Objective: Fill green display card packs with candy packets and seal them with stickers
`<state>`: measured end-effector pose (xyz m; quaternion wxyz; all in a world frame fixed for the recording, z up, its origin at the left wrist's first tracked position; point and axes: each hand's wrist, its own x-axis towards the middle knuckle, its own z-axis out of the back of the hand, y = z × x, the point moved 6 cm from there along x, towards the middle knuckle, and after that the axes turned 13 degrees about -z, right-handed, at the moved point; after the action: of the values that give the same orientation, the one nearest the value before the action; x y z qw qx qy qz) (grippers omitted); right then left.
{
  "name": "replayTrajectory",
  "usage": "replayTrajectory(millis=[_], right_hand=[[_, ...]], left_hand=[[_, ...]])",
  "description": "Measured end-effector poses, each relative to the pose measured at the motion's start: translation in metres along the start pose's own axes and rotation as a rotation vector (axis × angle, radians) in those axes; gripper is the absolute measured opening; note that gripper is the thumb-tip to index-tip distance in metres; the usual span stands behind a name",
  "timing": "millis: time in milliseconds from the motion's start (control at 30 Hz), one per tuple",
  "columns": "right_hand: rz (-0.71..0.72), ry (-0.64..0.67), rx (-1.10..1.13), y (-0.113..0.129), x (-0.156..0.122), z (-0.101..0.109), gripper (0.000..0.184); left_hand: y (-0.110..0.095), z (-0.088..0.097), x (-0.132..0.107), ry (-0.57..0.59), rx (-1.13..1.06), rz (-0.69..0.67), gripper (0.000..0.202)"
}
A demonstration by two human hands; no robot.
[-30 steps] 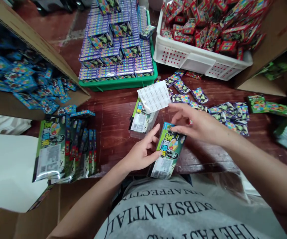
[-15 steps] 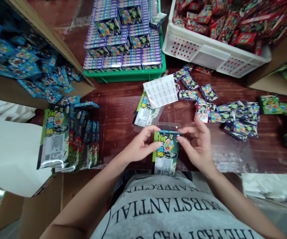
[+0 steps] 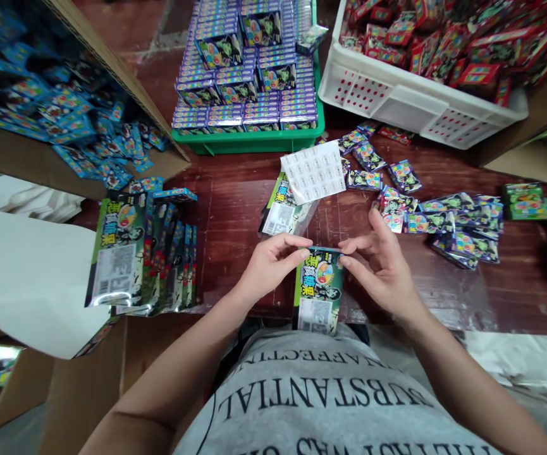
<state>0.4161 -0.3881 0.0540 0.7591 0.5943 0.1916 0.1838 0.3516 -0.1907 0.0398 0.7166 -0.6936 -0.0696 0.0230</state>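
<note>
The left hand (image 3: 273,265) pinches the top left corner of a green packet (image 3: 319,294). The right hand (image 3: 382,268) pinches its top right corner, so it stands upright between them at the near edge of the tabletop (image 3: 226,215). Just beyond the hands lies a white sticker sheet (image 3: 313,172). Loose small packs (image 3: 448,221) lie right of the right hand, and a stack of packets (image 3: 140,253) lies left of the left.

Left hand (image 3: 273,265): centre of frame, thumb and forefinger pinched closed, other fingers curled under.
Right hand (image 3: 383,268): just right of centre, thumb and forefinger pinched, remaining fingers fanned upward.
Left forearm (image 3: 178,373): bare, from lower left.
Right forearm (image 3: 467,385): bare, from lower right.
</note>
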Motion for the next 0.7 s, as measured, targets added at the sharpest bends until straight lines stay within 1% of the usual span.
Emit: replayTrajectory(millis=[67,133,233,333,467,567,633,700], right_hand=[[0.010,0.041,0.013,0.006,0.001,0.000,0.079],[-0.023,0.058,0.029,0.008,0.002,-0.001,0.078],[-0.098,0.060,-0.001,0.008,0.002,-0.004,0.079],[-0.131,0.036,0.007,0.010,0.005,-0.006,0.085],[-0.212,0.007,0.147,0.011,0.016,-0.002,0.098],[-0.312,0.053,0.245,0.007,0.021,-0.001,0.105],[-0.388,0.098,0.299,0.003,0.019,-0.001,0.106],[-0.447,0.135,0.339,0.000,0.012,0.000,0.105]], left_hand=[[-0.007,0.001,0.002,0.020,0.034,-0.007,0.017],[-0.011,0.000,0.003,0.060,0.051,-0.025,0.020],[-0.013,-0.005,0.003,0.115,0.062,-0.048,0.014],[-0.015,-0.005,0.006,0.121,0.113,-0.030,0.015],[-0.020,-0.001,0.016,0.106,0.110,0.025,0.014],[-0.019,0.002,0.019,0.126,0.062,0.065,0.015],[-0.018,0.004,0.018,0.154,0.052,0.076,0.017],[-0.018,0.005,0.015,0.178,0.046,0.057,0.017]])
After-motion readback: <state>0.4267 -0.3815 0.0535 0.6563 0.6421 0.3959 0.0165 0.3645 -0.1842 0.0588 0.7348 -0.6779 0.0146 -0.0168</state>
